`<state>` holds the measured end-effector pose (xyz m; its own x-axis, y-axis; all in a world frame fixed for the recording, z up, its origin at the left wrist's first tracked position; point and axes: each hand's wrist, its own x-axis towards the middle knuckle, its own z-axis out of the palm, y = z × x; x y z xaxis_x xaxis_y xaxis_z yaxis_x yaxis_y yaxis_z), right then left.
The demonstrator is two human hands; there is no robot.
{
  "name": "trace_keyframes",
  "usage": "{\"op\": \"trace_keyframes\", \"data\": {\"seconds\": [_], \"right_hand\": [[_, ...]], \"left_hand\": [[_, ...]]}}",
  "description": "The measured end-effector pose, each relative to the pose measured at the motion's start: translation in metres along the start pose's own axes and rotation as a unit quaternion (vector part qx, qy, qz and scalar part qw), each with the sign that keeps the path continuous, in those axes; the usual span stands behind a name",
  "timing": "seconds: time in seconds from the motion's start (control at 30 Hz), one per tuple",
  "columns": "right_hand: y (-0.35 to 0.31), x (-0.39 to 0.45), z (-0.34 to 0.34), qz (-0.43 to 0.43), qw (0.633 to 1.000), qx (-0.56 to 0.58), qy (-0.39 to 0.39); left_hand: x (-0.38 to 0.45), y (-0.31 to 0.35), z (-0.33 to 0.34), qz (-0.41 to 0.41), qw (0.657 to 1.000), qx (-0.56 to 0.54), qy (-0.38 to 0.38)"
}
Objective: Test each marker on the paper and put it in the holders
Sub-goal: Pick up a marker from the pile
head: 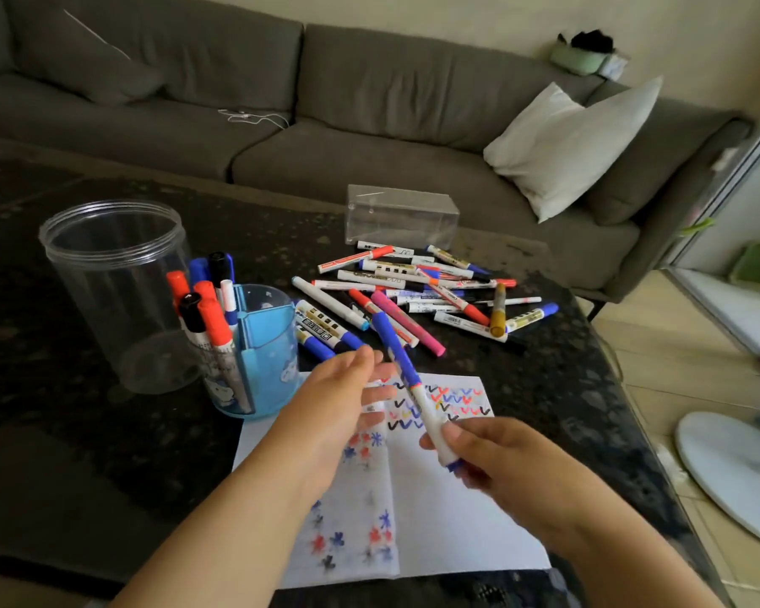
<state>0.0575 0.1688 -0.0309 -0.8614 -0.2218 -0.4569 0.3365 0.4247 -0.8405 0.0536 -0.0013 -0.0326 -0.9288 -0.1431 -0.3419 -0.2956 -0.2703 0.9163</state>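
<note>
head view: looking down over a dark speckled surface with a grey sofa sitting behind it.
right hand: its grip is pinching the near end of a blue-capped marker, which is tilting up and away over the paper, cap end pointing far.
left hand: it's hovering just left of that marker with fingers loose and spread, grip holding nothing. It's a bit blurry.
paper: lying at the near edge, covered in zigzag ticks and little star doodles in red, blue and black.
blue holder: standing left of the paper, with red, blue and black markers sticking up in it.
clear jar: standing just left of the blue holder.
marker pile: sprawling loose beyond the paper.
clear box: sitting just behind the pile.
</note>
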Motion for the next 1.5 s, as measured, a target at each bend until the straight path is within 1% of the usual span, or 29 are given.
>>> {"op": "trace_keyframes", "data": {"seconds": [0.03, 0.07, 0.13, 0.17, 0.2, 0.3, 0.37, 0.43, 0.5, 0.57, 0.63, 0.73, 0.8, 0.83, 0.9, 1.03, 1.1, 1.13, 1.17, 1.2, 1.23, 1.27, 1.3, 1.33, 1.37, 1.4, 1.43, 1.5], "right_hand": [[0.005, -0.006, 0.000, 0.005, 0.998, 0.046, -0.035], [0.009, -0.011, 0.001, 0.012, 0.993, 0.096, -0.073], [0.012, -0.019, 0.001, 0.016, 0.976, 0.165, -0.140], [0.013, -0.021, 0.001, 0.013, 0.973, 0.172, -0.153], [0.012, -0.023, 0.002, 0.008, 0.973, 0.177, -0.150], [0.012, -0.019, 0.005, -0.025, 0.971, 0.221, -0.090], [0.012, -0.016, 0.006, -0.035, 0.963, 0.257, -0.075], [0.012, -0.016, 0.002, -0.023, 0.949, 0.299, -0.096], [0.008, -0.019, -0.003, -0.009, 0.929, 0.346, -0.133], [0.006, -0.022, -0.005, -0.013, 0.918, 0.365, -0.157], [0.006, -0.024, -0.004, -0.023, 0.928, 0.340, -0.153], [0.011, -0.021, 0.001, -0.043, 0.964, 0.246, -0.087], [0.016, -0.017, 0.007, -0.082, 0.988, 0.127, -0.020], [0.017, -0.015, 0.009, -0.107, 0.993, 0.056, 0.012], [0.020, -0.011, 0.013, -0.148, 0.985, -0.058, 0.068], [0.024, -0.006, 0.023, -0.192, 0.953, -0.185, 0.144], [0.025, -0.005, 0.025, -0.213, 0.941, -0.210, 0.158], [0.025, -0.005, 0.024, -0.215, 0.943, -0.202, 0.151], [0.024, -0.005, 0.021, -0.214, 0.953, -0.172, 0.130], [0.023, -0.005, 0.018, -0.197, 0.969, -0.119, 0.094], [0.021, -0.008, 0.016, -0.170, 0.984, -0.032, 0.037], [0.018, -0.011, 0.014, -0.134, 0.988, 0.076, -0.029], [0.015, -0.014, 0.013, -0.100, 0.974, 0.184, -0.089], [0.013, -0.017, 0.013, -0.074, 0.950, 0.268, -0.140], [0.011, -0.020, 0.013, -0.057, 0.928, 0.325, -0.175], [0.009, -0.022, 0.013, -0.050, 0.913, 0.355, -0.195], [0.006, -0.024, 0.014, -0.052, 0.908, 0.364, -0.201], [0.002, -0.025, 0.017, -0.063, 0.917, 0.343, -0.193]], "left_hand": [[-0.003, 0.002, 0.006, -0.019, 0.997, -0.070, -0.031], [-0.005, 0.002, 0.010, -0.028, 0.991, -0.117, -0.054], [-0.010, 0.000, 0.018, -0.025, 0.984, -0.156, -0.081], [-0.012, -0.002, 0.022, -0.024, 0.982, -0.161, -0.092], [-0.016, -0.004, 0.026, -0.029, 0.982, -0.154, -0.105], [-0.027, -0.016, 0.040, -0.058, 0.984, -0.089, -0.143], [-0.028, -0.021, 0.046, -0.056, 0.984, -0.063, -0.157], [-0.027, -0.021, 0.049, -0.055, 0.980, -0.085, -0.174], [-0.027, -0.021, 0.049, -0.053, 0.970, -0.127, -0.200], [-0.027, -0.022, 0.050, -0.042, 0.964, -0.149, -0.218], [-0.028, -0.026, 0.052, -0.035, 0.963, -0.167, -0.208], [-0.027, -0.030, 0.055, -0.037, 0.973, -0.164, -0.155], [-0.025, -0.034, 0.056, -0.033, 0.985, -0.122, -0.121], [-0.023, -0.036, 0.055, -0.031, 0.989, -0.105, -0.102], [-0.018, -0.042, 0.054, -0.032, 0.992, -0.104, -0.060], [-0.012, -0.048, 0.051, -0.039, 0.994, -0.100, -0.008], [-0.011, -0.046, 0.048, -0.039, 0.996, -0.086, 0.000], [-0.010, -0.045, 0.046, -0.038, 0.996, -0.081, -0.007], [-0.011, -0.042, 0.043, -0.037, 0.996, -0.082, -0.025], [-0.014, -0.038, 0.040, -0.038, 0.994, -0.091, -0.058], [-0.018, -0.034, 0.038, -0.036, 0.990, -0.098, -0.097], [-0.022, -0.030, 0.036, -0.035, 0.986, -0.098, -0.132], [-0.027, -0.026, 0.035, -0.035, 0.983, -0.095, -0.155], [-0.031, -0.024, 0.034, -0.036, 0.979, -0.098, -0.174], [-0.035, -0.022, 0.032, -0.036, 0.975, -0.109, -0.190], [-0.037, -0.021, 0.031, -0.033, 0.972, -0.120, -0.201], [-0.038, -0.019, 0.030, -0.025, 0.970, -0.124, -0.208], [-0.038, -0.020, 0.027, -0.009, 0.972, -0.122, -0.199]]}}
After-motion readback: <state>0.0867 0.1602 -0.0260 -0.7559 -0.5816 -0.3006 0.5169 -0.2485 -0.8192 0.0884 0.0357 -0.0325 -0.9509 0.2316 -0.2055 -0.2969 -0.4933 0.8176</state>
